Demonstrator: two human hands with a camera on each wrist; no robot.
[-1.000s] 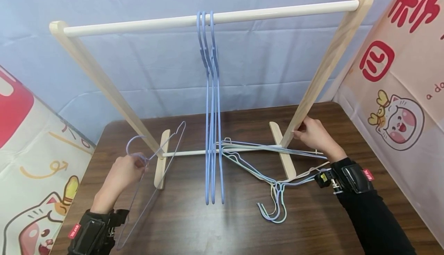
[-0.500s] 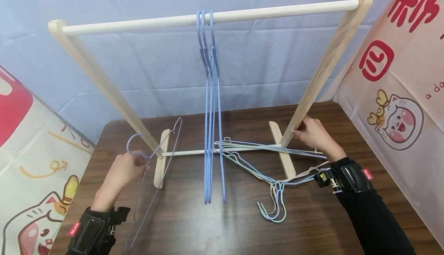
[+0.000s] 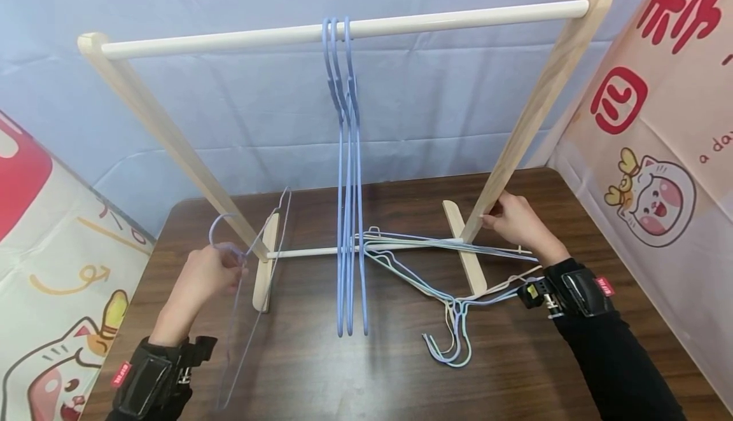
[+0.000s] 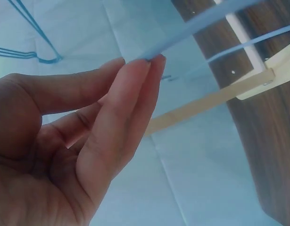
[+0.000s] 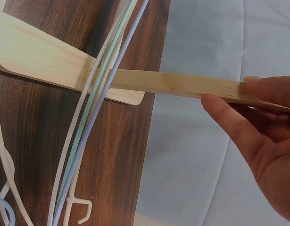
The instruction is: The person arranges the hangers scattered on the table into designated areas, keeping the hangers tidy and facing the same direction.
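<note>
My left hand pinches a pale blue-violet clothes hanger near the base of its hook, left of the rack's left post. The hanger's thin frame hangs down edge-on. In the left wrist view, thumb and fingertips meet on the hanger. My right hand holds the lower part of the rack's right wooden post between thumb and fingers, as the right wrist view also shows on the post. Three blue hangers hang from the white top rod, near its middle.
Several white, green and blue hangers lie stacked on the brown table at the right, across the rack's right foot. A low white crossbar joins the feet. Cloth backdrops with printed cartoons surround the table.
The hanger in my left hand has turned, its far end swinging left and its lower end right. The three hung hangers sway slightly. My right hand stays on the post.
</note>
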